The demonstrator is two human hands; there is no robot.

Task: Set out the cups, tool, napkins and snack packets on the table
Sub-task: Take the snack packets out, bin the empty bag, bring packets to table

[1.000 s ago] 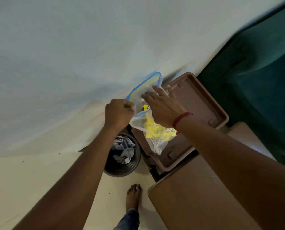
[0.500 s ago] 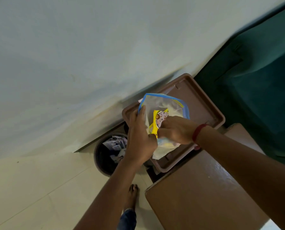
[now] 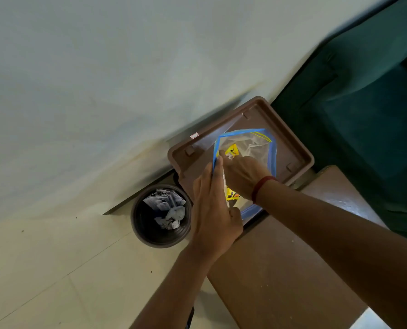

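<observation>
1. Cream tiled floor [image 3: 55, 269] at the left, meeting a pale matte wall [image 3: 102, 79].
2. Round dark ribbed waste bin [image 3: 145, 233] stands on the floor just beside the tray corner. It holds crumpled grey paper [image 3: 166, 210].
3. Left grip [image 3: 212, 210]: fingers straight and together, laid along the bag's left blue edge. The thumb is folded across the front, so the film is pinched between thumb and fingers.
4. Clear plastic zip bag with blue borders [image 3: 252, 144]: flat, crinkled and glossy. Its long axis runs near to far, up the frame, and a thin yellow stripe lies along the far edge. It is held over the tray; contact with the tray cannot be judged.
5. Yellow printed snack packets [image 3: 232, 150] show through the film, one at the far end and one lower between the two grips.
6. Right grip [image 3: 245, 174]: fingers bent, tips at the far yellow packet. Whether it has hold of the packet or only the film cannot be told. A red thread band [image 3: 260, 187] circles the wrist.
7. Brown rectangular moulded plastic tray [image 3: 297, 148], raised rim, set diagonally.
8. Brown bench [image 3: 280, 281], scuffed and speckled, abuts the tray's near side.
9. Dark green upholstered seat [image 3: 363, 103] at the far right.
</observation>
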